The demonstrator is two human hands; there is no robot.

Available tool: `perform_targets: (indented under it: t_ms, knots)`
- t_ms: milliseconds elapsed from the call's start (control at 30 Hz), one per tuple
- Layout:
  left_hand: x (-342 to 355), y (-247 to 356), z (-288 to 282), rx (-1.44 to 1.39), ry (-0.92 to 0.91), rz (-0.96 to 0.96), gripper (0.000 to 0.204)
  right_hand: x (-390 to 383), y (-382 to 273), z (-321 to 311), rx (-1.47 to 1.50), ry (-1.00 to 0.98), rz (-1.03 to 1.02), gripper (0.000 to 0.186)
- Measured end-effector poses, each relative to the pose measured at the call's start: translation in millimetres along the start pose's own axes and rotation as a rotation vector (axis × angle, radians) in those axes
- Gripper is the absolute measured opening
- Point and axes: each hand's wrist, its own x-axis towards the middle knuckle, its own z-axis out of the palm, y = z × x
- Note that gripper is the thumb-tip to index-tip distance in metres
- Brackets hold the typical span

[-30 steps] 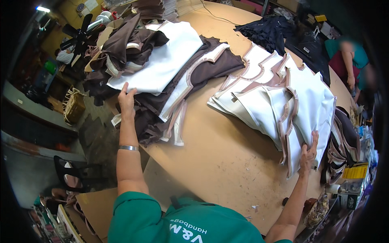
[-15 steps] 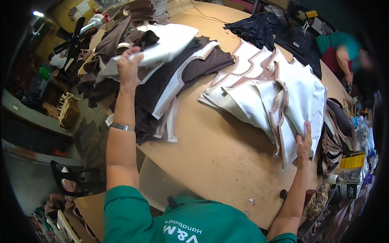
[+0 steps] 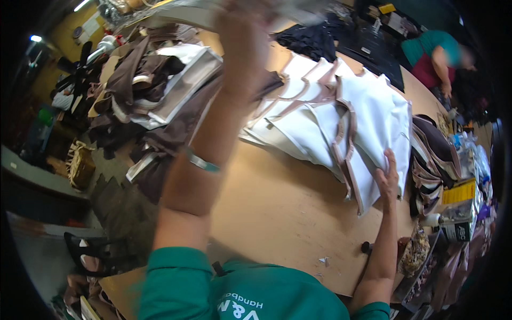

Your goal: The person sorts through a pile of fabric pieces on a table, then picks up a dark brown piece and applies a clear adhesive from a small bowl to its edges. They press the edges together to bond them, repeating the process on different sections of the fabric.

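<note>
From where I sit, the biggest thing in view is the tan worktable [image 3: 288,213], bare through its middle. Across its right half lies a fanned stack of white fabric panels [image 3: 341,122] edged in pinkish-tan trim, each one overlapping the next. On the left sits a looser heap of dark brown and white pieces [image 3: 154,101], some hanging off the table edge. A person in a teal top works at the far right corner.

My left hand [image 3: 242,37] is raised high and blurred, closed around a pale, trimmed panel [image 3: 181,13] that streams across the top of the picture. I judge the panel light and floppy: it will sag and fold unless taken by its stiffer bound edge. My right hand [image 3: 388,178] lies flat, fingers spread, pressing on the near edge of the white stack; it pins rather than grips, nothing clamped between the fingers. The stacked panels look likely to slide over one another, so I'd keep that palm down and lift by the trim.
</note>
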Motion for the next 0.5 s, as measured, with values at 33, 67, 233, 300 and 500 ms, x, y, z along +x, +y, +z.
perform_targets:
  t_ms: [33, 67, 233, 300, 500]
  knots:
    - [-20, 12, 15, 0.298, 0.016, 0.195, 0.031, 1, 10, -5, -0.011, -0.003, 0.019, 0.056]
    - [-43, 31, 34, -0.097, -0.126, -0.106, 0.026, 0, 24, -9, 0.024, 0.034, 0.056, 0.054]
    - [-160, 87, 71, -0.901, -0.445, -1.117, 0.03, 1, -13, -18, 0.563, 0.44, -0.017, 0.057]
    - [-198, 94, 65, -0.906, -0.583, -1.139, 0.035, -3, -62, -8, 0.516, 0.558, -0.036, 0.052]
    - [-200, 69, 4, -0.835, -0.942, -0.935, 0.04, -11, -94, 25, -0.207, 0.277, -0.24, 0.047]
